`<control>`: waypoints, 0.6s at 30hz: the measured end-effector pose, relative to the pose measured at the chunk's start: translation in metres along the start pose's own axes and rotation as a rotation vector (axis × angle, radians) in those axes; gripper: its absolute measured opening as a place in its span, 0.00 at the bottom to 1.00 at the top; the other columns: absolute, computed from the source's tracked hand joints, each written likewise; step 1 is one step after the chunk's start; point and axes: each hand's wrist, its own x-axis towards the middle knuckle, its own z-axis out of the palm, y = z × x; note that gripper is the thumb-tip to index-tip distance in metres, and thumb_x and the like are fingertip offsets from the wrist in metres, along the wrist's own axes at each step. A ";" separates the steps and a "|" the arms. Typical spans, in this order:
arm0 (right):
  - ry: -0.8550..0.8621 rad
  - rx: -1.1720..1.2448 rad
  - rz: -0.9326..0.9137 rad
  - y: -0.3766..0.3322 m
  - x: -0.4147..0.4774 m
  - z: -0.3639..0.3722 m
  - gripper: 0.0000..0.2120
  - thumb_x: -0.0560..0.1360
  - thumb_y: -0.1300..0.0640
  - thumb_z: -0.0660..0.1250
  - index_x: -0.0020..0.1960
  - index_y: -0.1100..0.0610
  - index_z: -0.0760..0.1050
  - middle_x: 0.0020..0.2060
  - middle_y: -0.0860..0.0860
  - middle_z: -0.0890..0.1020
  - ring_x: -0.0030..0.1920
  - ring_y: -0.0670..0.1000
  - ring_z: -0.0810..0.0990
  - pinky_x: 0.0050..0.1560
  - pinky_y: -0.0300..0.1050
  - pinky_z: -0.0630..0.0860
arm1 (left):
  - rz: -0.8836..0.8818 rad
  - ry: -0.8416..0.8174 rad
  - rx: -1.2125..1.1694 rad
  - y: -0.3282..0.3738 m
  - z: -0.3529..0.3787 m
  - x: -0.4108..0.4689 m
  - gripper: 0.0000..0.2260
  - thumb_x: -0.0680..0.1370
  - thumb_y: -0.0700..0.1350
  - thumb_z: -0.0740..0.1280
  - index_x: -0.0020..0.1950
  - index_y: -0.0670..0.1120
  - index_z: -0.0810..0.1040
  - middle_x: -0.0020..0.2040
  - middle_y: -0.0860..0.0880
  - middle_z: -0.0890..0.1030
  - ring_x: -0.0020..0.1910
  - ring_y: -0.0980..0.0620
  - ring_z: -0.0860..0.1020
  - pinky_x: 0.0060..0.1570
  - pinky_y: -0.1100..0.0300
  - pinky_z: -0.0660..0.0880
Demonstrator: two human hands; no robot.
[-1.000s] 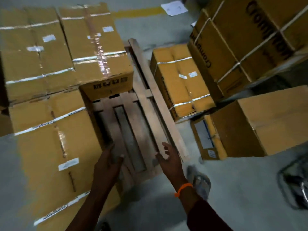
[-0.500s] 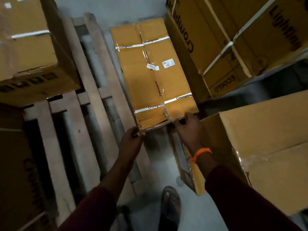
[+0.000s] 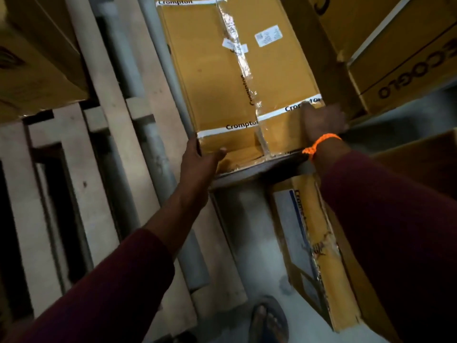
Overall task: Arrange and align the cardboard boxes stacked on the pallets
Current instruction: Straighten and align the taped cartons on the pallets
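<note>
Hands crept further onto the box (image 3: 217,70) at 12 o'clock by the pallet (image 3: 108,134), left hand (image 3: 197,162) pinching its 7 o'clock corner, right hand (image 3: 321,120) wrapped over the 5 o'clock one, so I'd pull evenly.

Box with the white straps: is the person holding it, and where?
Yes, the box, at its near end: the left hand grips the near-left corner, thumb on top; the right hand grips the near-right corner.

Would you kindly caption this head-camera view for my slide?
Left hand and right hand hold the near corners of a strapped cardboard box beside a pallet.
</note>
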 end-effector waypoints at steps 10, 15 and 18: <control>0.162 0.063 -0.252 -0.127 -0.036 -0.138 0.20 0.79 0.52 0.64 0.68 0.59 0.73 0.70 0.58 0.73 0.72 0.62 0.68 0.67 0.56 0.69 | 0.209 0.025 0.003 0.144 -0.020 -0.041 0.27 0.74 0.38 0.74 0.72 0.52 0.74 0.62 0.53 0.83 0.59 0.53 0.82 0.58 0.53 0.80; 0.151 0.154 -0.279 -0.153 -0.073 -0.194 0.22 0.75 0.50 0.65 0.64 0.62 0.78 0.64 0.62 0.79 0.65 0.65 0.75 0.68 0.57 0.71 | 0.230 -0.003 0.001 0.220 -0.049 -0.079 0.29 0.76 0.40 0.73 0.75 0.54 0.70 0.66 0.53 0.79 0.64 0.52 0.78 0.62 0.49 0.79; 0.142 0.222 -0.227 -0.176 -0.099 -0.219 0.21 0.76 0.50 0.66 0.63 0.61 0.78 0.63 0.60 0.79 0.64 0.64 0.76 0.65 0.57 0.72 | 0.276 -0.034 0.043 0.268 -0.072 -0.097 0.30 0.74 0.47 0.73 0.76 0.57 0.69 0.67 0.56 0.78 0.66 0.55 0.76 0.65 0.45 0.76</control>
